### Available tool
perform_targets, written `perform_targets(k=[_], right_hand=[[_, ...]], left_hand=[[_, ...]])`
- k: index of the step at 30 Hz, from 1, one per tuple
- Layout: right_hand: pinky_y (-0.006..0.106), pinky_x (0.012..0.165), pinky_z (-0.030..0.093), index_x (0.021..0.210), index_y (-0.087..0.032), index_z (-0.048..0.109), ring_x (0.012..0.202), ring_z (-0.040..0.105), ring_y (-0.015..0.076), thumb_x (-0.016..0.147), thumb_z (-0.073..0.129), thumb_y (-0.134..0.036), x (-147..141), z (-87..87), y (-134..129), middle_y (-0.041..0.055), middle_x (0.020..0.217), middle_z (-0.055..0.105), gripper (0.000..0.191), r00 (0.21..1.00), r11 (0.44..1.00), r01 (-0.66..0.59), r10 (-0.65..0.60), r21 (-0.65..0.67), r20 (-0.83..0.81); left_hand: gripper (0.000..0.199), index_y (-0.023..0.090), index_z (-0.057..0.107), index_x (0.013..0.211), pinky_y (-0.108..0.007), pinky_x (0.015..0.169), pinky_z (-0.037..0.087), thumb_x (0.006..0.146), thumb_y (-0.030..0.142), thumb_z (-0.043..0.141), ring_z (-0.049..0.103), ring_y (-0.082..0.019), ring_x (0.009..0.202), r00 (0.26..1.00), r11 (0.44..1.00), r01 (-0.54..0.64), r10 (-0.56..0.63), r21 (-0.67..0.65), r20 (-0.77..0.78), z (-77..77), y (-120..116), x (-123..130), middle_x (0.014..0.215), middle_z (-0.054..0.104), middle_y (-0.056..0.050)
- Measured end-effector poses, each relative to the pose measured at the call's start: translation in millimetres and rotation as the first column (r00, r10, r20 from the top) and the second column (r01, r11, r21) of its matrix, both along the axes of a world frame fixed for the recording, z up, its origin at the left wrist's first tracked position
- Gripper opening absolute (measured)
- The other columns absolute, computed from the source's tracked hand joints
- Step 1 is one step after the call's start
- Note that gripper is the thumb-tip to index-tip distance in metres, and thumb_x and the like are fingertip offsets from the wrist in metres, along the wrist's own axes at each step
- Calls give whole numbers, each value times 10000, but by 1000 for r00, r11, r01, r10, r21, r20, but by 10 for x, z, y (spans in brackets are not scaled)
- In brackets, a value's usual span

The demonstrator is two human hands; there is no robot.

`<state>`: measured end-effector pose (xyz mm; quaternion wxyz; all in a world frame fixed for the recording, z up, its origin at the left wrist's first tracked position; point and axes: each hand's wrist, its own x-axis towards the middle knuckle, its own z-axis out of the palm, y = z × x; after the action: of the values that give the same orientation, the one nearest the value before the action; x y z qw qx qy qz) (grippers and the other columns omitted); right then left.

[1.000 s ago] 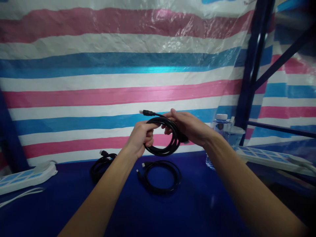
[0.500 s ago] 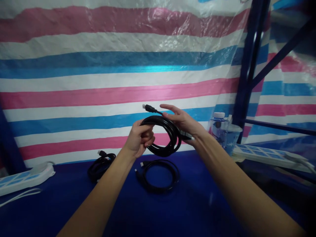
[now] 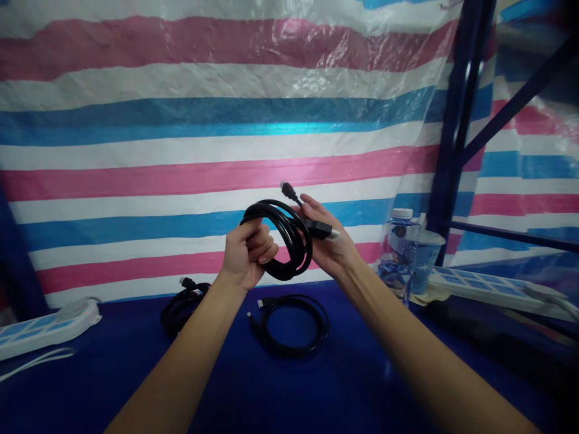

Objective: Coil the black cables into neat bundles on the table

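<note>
A coiled black cable (image 3: 296,241) hangs in the air above the table, its loops side by side. My left hand (image 3: 248,250) is closed round the coil's left side, thumb on top. At the coil's right side, my right hand (image 3: 332,241) has its fingers on the cable near one end. A small black plug (image 3: 288,191) points up and left above those fingers. The larger black plug (image 3: 320,229), with a pale metal tip, lies across the right palm. Below, another coiled black cable (image 3: 323,328) rests on the blue table, both its plugs at the left.
One more bundled black cable (image 3: 172,313) lies behind my left forearm. White power strips stand at left (image 3: 76,319) and right (image 3: 488,286). A clear bottle (image 3: 400,241) and a cup (image 3: 427,256) stand beyond my right forearm. A striped sheet (image 3: 203,181) hangs behind.
Both hands and the held coil have shifted slightly left. My right hand has turned palm-up, bringing the larger plug into fuller view, and the small plug has swung up and right.
</note>
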<state>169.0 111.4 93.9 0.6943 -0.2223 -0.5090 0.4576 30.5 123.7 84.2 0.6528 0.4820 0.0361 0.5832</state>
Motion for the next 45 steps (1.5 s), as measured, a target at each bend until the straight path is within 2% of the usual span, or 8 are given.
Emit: perform_targets(k=[6,14,20,24,27,33,36,45], right_hand=[[291,786,467,1087,-191,589,935,558,174,782,537,-320,0,-5,-25,65,1005,621,335,987,996,22,-36,90,154],[217,595,438,1095,-190,564,625,502,90,754,622,-308,-138,78,-202,3,786,553,365,989,993,-98,90,65,120],[252,561,427,886,-164,587,600,525,116,840,509,-430,0,99,-111,39,735,581,281,924,994,85,-104,65,368],[265,572,420,829,-176,598,617,541,132,867,446,-384,322,219,-135,41,740,591,261,647,747,553,-664,369,376],[270,565,390,809,-190,607,572,516,137,825,511,-283,335,290,-264,6,618,553,135,327,515,529,-857,675,398],[287,498,287,897,-161,664,667,607,211,780,435,-89,-152,26,-222,95,831,678,267,-372,632,19,-715,775,592],[292,478,263,933,-131,658,655,620,237,770,400,-34,-277,-152,-93,136,818,676,320,-499,660,19,-645,751,579],[289,485,292,886,-126,664,650,635,239,753,436,-23,-371,-299,-113,147,776,679,283,-543,736,13,-563,677,623]], left_hand=[[402,192,252,482,-160,305,203,768,261,526,99,-26,326,1000,1000,-11,12,-28,17,28,-5,0,447,111,81],[379,197,267,477,-164,287,199,697,251,571,85,-22,312,994,999,-31,27,-39,-103,9,37,-7,413,120,98],[235,188,392,562,-175,309,215,707,208,576,110,-22,315,946,977,-215,209,5,-248,40,5,41,414,170,115],[278,194,377,547,-199,340,242,696,220,610,184,-33,330,871,895,-445,443,38,-213,37,42,40,439,217,98],[271,203,399,547,-228,381,254,716,282,595,251,-64,370,698,732,-674,674,97,-242,5,100,18,464,255,76],[290,190,396,470,-260,480,164,701,204,571,253,-107,483,327,411,-819,908,401,-263,-22,136,-57,482,323,36],[280,197,368,482,-276,514,138,701,156,538,255,-128,490,67,216,-718,968,662,-244,-52,126,-36,490,354,23],[300,220,395,486,-280,573,209,730,273,561,460,-217,616,148,379,-704,905,601,-398,-190,286,-20,517,393,-16]])
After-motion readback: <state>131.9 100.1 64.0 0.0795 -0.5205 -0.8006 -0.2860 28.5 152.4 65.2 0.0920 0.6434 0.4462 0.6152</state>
